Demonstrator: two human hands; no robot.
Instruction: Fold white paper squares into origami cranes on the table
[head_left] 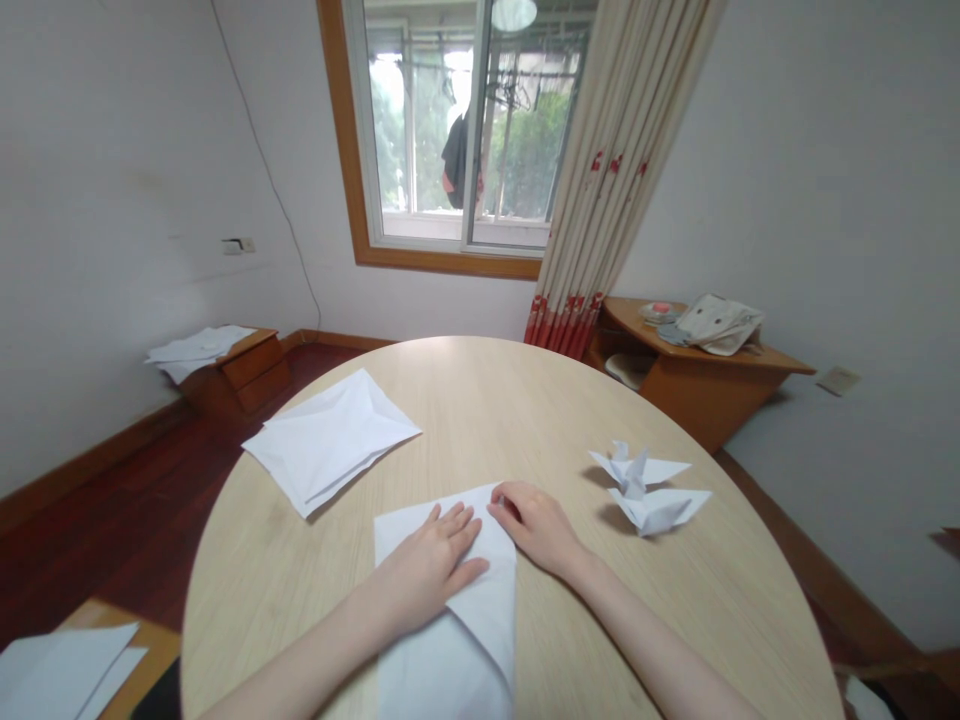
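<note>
A white sheet of paper lies on the round table in front of me, with a flap folded over diagonally at its upper part. My left hand rests flat on the folded flap, fingers stretched out and slightly apart. At the sheet's upper right corner, my right hand has its thumb and curled fingers pinched on the paper's edge. Two folded paper cranes stand close together to the right of my right hand. My left forearm covers the sheet's lower left part.
Several white sheets are stacked on the table at the back left. More paper lies on a wooden surface at the lower left. A corner desk with a cloth bag stands beyond the table at right.
</note>
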